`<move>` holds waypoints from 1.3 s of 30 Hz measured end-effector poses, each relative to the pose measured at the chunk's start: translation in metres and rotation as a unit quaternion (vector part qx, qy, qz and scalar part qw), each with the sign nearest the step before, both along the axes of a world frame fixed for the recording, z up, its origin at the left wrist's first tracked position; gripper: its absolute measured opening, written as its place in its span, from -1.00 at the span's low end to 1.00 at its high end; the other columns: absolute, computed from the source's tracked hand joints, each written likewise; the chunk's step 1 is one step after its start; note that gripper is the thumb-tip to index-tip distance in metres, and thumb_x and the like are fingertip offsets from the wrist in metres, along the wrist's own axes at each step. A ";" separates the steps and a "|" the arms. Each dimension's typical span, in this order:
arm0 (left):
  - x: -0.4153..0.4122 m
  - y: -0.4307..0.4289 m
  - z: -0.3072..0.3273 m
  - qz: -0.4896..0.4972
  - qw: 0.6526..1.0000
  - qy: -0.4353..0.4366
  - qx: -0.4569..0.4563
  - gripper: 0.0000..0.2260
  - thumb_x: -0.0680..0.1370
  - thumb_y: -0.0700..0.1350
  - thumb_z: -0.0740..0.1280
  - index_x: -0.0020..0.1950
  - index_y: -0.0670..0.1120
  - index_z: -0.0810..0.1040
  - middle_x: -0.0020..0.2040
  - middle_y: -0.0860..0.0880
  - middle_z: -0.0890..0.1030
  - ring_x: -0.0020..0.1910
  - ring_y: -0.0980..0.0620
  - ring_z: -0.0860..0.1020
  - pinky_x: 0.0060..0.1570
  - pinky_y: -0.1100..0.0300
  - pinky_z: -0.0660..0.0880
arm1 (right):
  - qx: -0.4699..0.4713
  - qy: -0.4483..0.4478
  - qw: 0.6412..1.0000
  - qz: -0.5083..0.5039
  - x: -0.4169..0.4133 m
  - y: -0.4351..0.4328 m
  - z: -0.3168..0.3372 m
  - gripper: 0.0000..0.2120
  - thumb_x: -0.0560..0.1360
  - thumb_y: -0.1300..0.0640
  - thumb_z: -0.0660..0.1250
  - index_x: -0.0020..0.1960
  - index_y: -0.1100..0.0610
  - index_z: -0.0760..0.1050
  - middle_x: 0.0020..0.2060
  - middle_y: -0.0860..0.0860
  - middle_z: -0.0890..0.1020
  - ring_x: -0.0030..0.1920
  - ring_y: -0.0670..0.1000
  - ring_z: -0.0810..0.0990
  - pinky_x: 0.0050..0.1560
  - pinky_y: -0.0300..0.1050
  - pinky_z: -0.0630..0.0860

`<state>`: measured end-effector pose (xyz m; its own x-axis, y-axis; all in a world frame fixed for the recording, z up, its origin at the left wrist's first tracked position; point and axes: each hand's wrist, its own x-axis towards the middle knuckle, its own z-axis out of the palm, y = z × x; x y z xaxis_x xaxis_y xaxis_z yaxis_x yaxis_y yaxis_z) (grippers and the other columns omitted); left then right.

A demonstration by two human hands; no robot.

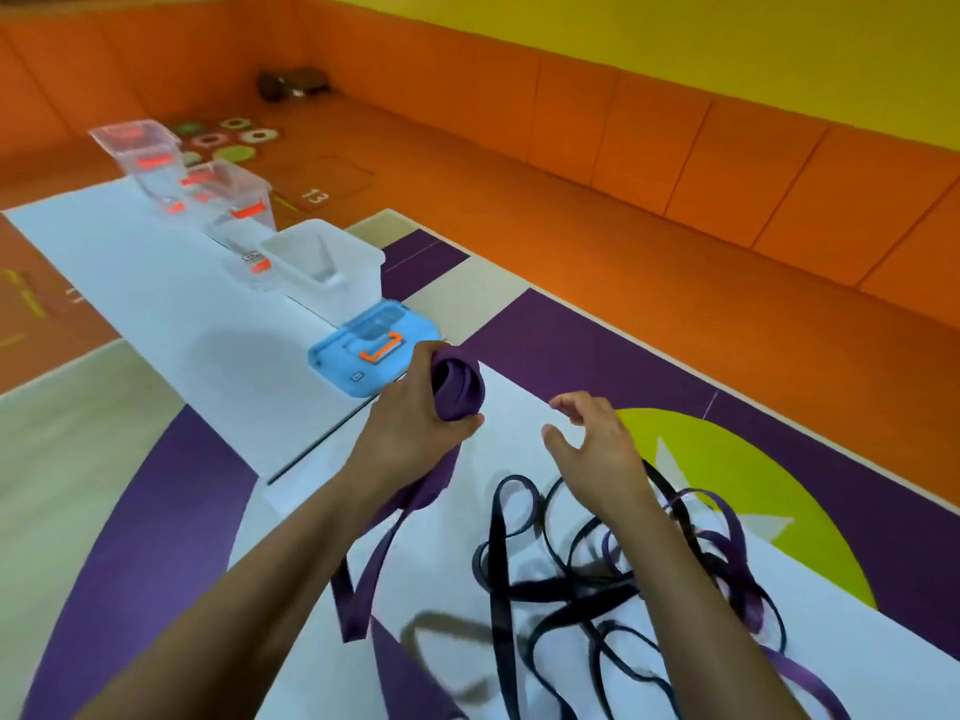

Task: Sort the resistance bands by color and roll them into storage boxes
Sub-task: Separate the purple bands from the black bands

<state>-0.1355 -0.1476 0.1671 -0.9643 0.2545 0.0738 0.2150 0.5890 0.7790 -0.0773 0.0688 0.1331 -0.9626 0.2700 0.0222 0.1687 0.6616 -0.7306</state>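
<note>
We are gripping the rolled purple band (460, 389) in our left hand (410, 423), just beside the blue-lidded box (335, 363) at the far edge of the white table (182, 314). Our right hand (592, 444) is hovering with loose fingers, holding nothing, over bare tabletop. The tangled black and purple bands (571, 590) are lying nearer us, toward the right edge.

White table (156, 314) carries storage boxes (332, 283) and tangled bands (587, 595).

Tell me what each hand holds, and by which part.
The left hand grips the purple band by its rolled-up end; the loose tail hangs below. The right hand holds nothing, open above the tangled bands.
</note>
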 end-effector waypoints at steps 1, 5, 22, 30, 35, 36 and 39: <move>-0.010 -0.006 -0.006 0.007 1.000 -0.001 -0.028 -0.38 0.44 0.01 0.56 0.37 0.12 0.29 0.07 0.19 0.50 -0.06 0.14 0.49 -0.18 0.32 0.40 | -0.001 -0.005 1.000 0.011 -0.004 -0.009 -0.003 -0.78 0.59 0.06 0.36 0.23 -0.04 0.50 0.13 -0.11 0.49 0.19 -0.06 0.51 0.24 -0.01 0.46; -0.058 -0.019 -0.043 0.018 0.991 -0.010 -0.131 -0.41 0.46 -0.07 0.53 0.38 0.01 0.29 -0.01 0.08 0.52 -0.09 -0.02 0.51 -0.25 0.18 0.41 | 0.002 -0.021 0.999 0.039 -0.011 -0.030 -0.020 -0.74 0.60 0.05 0.35 0.26 -0.09 0.46 0.11 -0.14 0.44 0.16 -0.09 0.48 0.28 0.05 0.43; -0.105 0.039 -0.246 0.020 0.932 -0.159 -0.325 -0.33 0.47 0.13 0.48 0.42 -0.06 0.22 0.23 -0.19 0.56 0.18 -0.27 0.57 0.10 -0.12 0.53 | 0.066 -0.203 0.975 -0.067 0.035 -0.006 -0.098 -0.55 0.60 0.02 0.33 0.46 -0.09 0.33 0.30 -0.01 0.43 0.30 0.09 0.44 0.36 0.08 0.37; -0.107 0.049 -0.249 -0.060 0.902 -0.025 -0.427 -0.25 0.50 0.22 0.41 0.58 0.01 0.18 0.52 -0.21 0.29 0.48 -0.27 0.29 0.43 -0.18 0.26 | 0.066 -0.206 0.974 -0.068 0.034 -0.005 -0.112 -0.53 0.60 0.02 0.32 0.48 -0.06 0.32 0.33 -0.01 0.42 0.33 0.10 0.42 0.39 0.09 0.33; -0.074 0.066 -0.232 -0.138 0.916 0.006 -0.376 -0.45 0.56 0.10 0.37 0.50 -0.01 0.33 0.44 -0.14 0.41 0.42 -0.23 0.37 0.37 -0.14 0.32 | 0.072 -0.191 0.976 -0.075 0.038 0.004 -0.114 -0.50 0.60 0.04 0.29 0.52 -0.02 0.30 0.42 -0.02 0.37 0.40 0.09 0.39 0.43 0.10 0.30; -0.064 0.072 -0.228 -0.149 0.923 0.011 -0.355 -0.47 0.56 0.06 0.37 0.49 -0.03 0.36 0.42 -0.14 0.43 0.40 -0.24 0.38 0.35 -0.15 0.34 | 0.072 -0.187 0.976 -0.080 0.042 0.006 -0.115 -0.48 0.60 0.06 0.29 0.53 -0.01 0.29 0.44 -0.01 0.36 0.42 0.09 0.38 0.44 0.11 0.30; -0.035 0.091 -0.216 -0.173 0.938 0.060 -0.293 -0.51 0.52 -0.01 0.42 0.42 -0.07 0.46 0.34 -0.16 0.51 0.33 -0.27 0.45 0.27 -0.16 0.39 | 0.074 -0.169 0.978 -0.097 0.055 0.015 -0.116 -0.46 0.59 0.09 0.30 0.54 0.01 0.29 0.47 0.00 0.35 0.42 0.11 0.39 0.43 0.10 0.31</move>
<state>-0.1708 -0.0569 -0.0486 -0.8104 0.5811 -0.0744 0.5375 0.7880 0.3003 -0.0222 0.0837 0.0168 -0.8523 0.4668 -0.2358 0.5174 0.6866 -0.5108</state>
